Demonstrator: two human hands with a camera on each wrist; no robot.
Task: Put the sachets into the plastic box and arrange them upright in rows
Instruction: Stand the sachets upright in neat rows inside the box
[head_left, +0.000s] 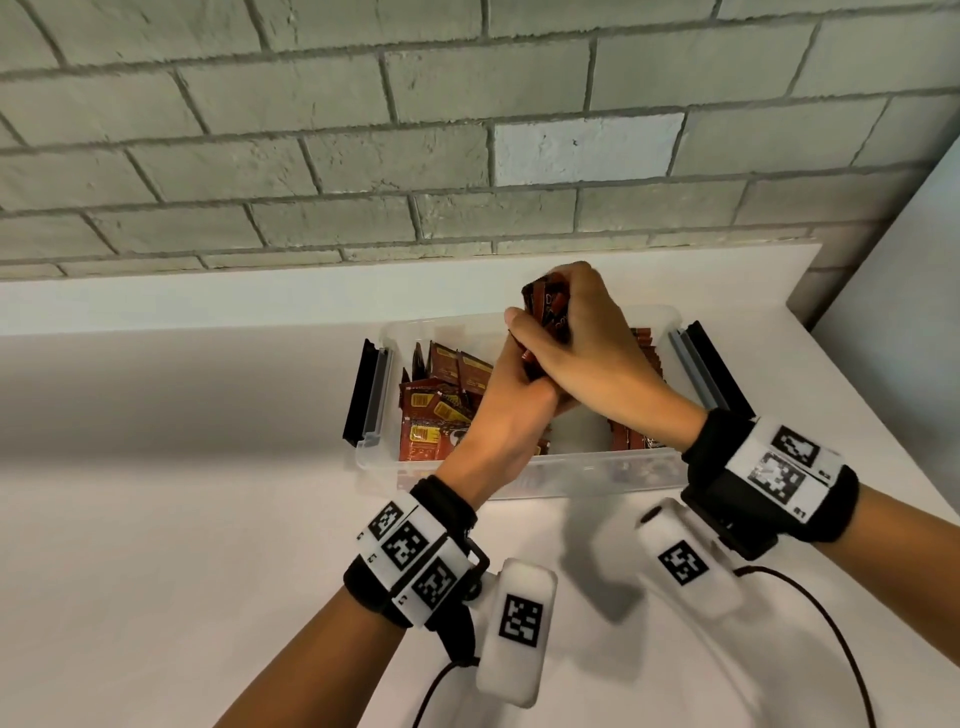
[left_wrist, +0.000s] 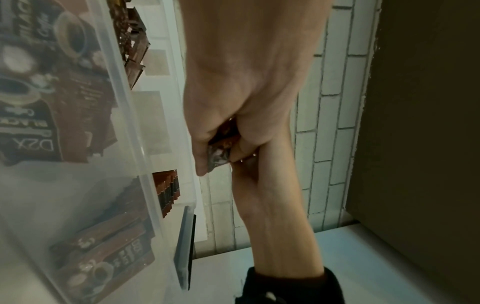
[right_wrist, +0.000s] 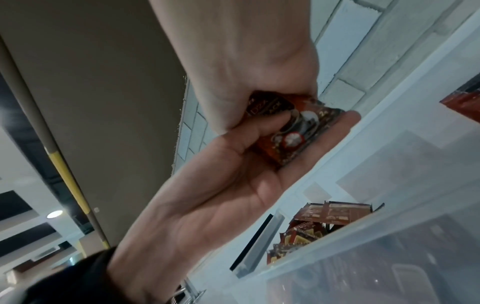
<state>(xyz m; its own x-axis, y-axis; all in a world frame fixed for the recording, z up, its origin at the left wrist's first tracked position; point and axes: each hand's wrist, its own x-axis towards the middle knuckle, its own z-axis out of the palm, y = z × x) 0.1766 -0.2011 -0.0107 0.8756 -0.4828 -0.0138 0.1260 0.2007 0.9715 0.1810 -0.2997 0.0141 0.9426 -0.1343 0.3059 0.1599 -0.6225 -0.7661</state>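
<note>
We see a small stack of sachets (head_left: 545, 322) held above the plastic box (head_left: 597, 475), both hands on it: right hand (head_left: 582, 338) curls over the top, left hand (head_left: 498, 415) grips from below. More sachets sit inside: loose pile (head_left: 436, 415) left, upright row (head_left: 631, 439) right. Box on white surface (head_left: 182, 519).
</note>
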